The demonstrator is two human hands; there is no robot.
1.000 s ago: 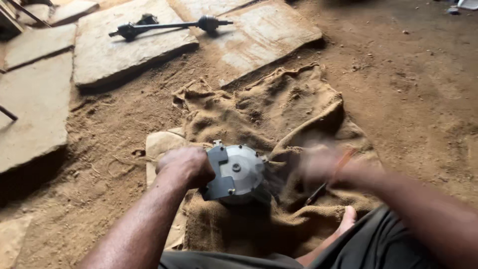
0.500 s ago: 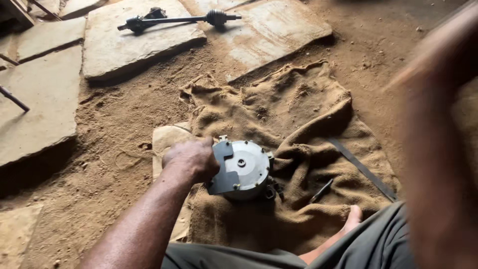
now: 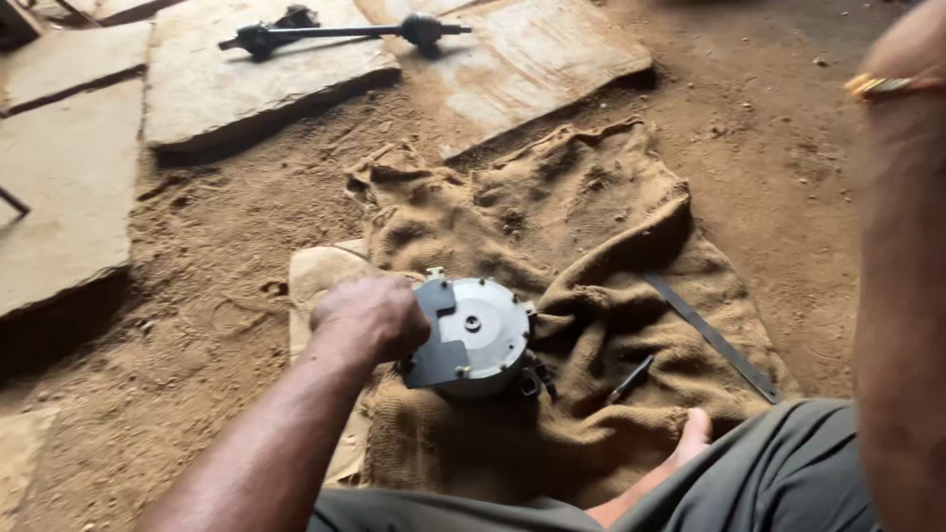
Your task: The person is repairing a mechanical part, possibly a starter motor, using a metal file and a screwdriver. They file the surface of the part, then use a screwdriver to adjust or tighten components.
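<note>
A round grey metal housing [image 3: 478, 337] with a flat lid and small bolts stands on a brown burlap sack [image 3: 552, 227] spread over the sandy ground. My left hand [image 3: 370, 315] grips its left edge, fingers curled over the rim. My right forearm [image 3: 902, 296] fills the right edge close to the camera, with a gold bangle [image 3: 887, 87] at the wrist. The right hand itself lies outside the picture.
A flat metal strip [image 3: 714, 338] and a small dark tool [image 3: 631, 379] lie on the sack to the right of the housing. A black axle shaft [image 3: 345, 33] rests on stone slabs [image 3: 246, 89] at the back. My bare foot [image 3: 690, 438] and grey trousers [image 3: 788, 473] are at the bottom.
My right hand has left the housing and risen up past the camera at the right. The left hand stays on the housing's left edge.
</note>
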